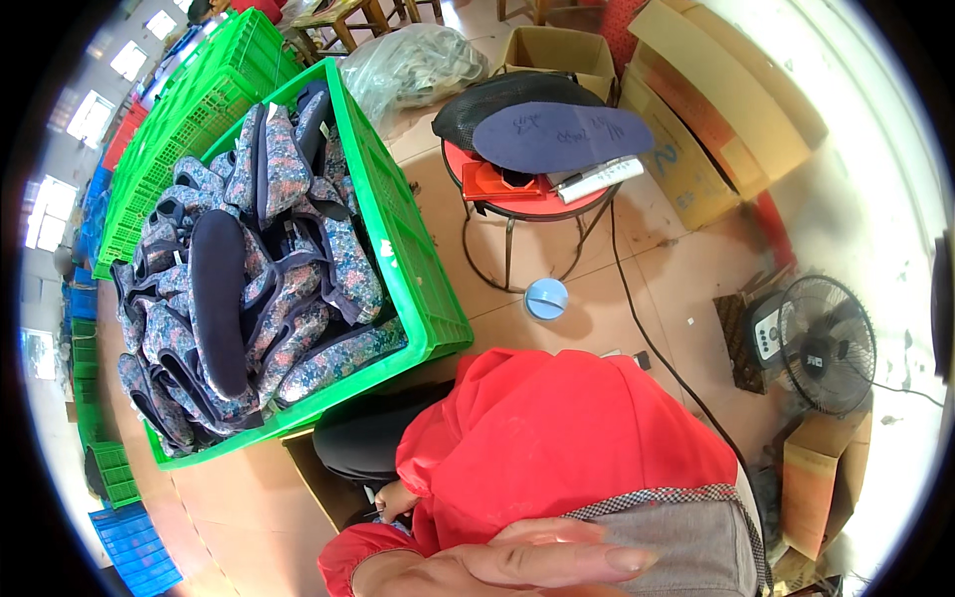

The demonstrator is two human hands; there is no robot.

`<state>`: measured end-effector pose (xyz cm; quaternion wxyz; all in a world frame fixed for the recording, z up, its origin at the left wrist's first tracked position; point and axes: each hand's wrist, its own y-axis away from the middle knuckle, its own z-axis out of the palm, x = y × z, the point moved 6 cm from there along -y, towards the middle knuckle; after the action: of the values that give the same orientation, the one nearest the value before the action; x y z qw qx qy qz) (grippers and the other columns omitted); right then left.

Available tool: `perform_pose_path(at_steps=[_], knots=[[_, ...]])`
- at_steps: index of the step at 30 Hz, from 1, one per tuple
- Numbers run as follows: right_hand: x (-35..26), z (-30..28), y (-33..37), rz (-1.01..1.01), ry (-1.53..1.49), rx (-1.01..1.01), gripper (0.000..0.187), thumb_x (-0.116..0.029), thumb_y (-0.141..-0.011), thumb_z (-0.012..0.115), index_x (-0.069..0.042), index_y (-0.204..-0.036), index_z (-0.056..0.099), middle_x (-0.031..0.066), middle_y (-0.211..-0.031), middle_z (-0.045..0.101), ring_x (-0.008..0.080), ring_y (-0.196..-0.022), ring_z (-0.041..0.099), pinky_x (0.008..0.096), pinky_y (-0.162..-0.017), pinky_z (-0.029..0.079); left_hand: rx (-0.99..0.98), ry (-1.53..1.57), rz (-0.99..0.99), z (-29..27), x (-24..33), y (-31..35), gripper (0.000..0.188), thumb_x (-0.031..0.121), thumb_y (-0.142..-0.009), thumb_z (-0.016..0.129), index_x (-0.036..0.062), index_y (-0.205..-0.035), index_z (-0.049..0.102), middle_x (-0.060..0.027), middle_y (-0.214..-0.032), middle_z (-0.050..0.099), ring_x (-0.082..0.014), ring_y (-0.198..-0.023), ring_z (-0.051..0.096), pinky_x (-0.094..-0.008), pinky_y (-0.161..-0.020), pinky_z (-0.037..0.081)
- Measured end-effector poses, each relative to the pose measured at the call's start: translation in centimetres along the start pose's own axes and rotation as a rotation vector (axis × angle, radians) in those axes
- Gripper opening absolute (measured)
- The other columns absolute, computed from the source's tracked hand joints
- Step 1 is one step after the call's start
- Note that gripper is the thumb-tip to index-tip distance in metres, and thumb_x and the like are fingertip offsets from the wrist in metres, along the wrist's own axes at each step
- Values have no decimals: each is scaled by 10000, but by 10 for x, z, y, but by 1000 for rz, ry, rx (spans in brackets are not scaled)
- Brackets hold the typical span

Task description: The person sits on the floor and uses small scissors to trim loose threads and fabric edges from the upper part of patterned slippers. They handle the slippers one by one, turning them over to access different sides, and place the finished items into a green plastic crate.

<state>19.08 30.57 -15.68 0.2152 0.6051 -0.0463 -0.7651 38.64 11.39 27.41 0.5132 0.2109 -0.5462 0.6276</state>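
My left hand is close to the camera at the lower edge, its fingers stretched out toward the right with nothing in them. Farther down to the left, my right hand reaches out of a red sleeve, beside a cardboard box. Its fingers are closed; a small pale bit shows at them, but what they hold is mostly hidden. Left of my knees stands a green plastic crate heaped with floral fabric shoes with dark trim. A dark sole lies on top of the heap.
A red-topped stool carries a blue insole, an orange-red box and a white marker. A blue round container, a black cable and a fan are on the floor. Cardboard boxes lean at the right.
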Motion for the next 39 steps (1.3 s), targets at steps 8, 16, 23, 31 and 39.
perform_pose_path(at_steps=[8,16,23,31,39], knots=[[-5,-4,5,-18,-28,-20,444,-415,-842,752,-47,-1084,687,53,-897,692,156,-768,632,346,-645,508,2,124,156,-8,-27,20,344,382,-981,614,64,-1113,610,-145,-978,656,-372,-987,582,-598,-972,440],[-2,-11,11,-13,-47,-14,441,-406,-841,753,-48,-1090,688,53,-902,692,155,-766,632,346,-645,510,-30,234,65,-10,-28,18,373,411,-938,634,99,-1141,614,-122,-953,627,-317,-1012,535,-576,-1019,398],[-4,-11,13,-19,-59,-25,438,-398,-839,754,-48,-1095,690,53,-906,692,155,-765,632,346,-644,511,-1,261,217,-8,-38,29,404,453,-956,605,98,-1148,607,-135,-958,640,-319,-1020,537,-576,-1008,408],[-4,-9,17,-23,-61,-42,435,-389,-838,754,-49,-1101,691,52,-911,692,154,-764,632,346,-644,513,-24,203,137,-8,-31,25,484,522,-978,559,89,-1193,584,-131,-988,654,-346,-1011,550,-577,-978,423],[-4,-17,20,-19,-59,-44,432,-381,-836,755,-49,-1106,692,52,-915,691,153,-762,632,346,-643,515,-157,244,190,-19,-36,29,601,610,-965,540,78,-1245,559,-143,-1050,664,-351,-1037,555,-601,-972,416]])
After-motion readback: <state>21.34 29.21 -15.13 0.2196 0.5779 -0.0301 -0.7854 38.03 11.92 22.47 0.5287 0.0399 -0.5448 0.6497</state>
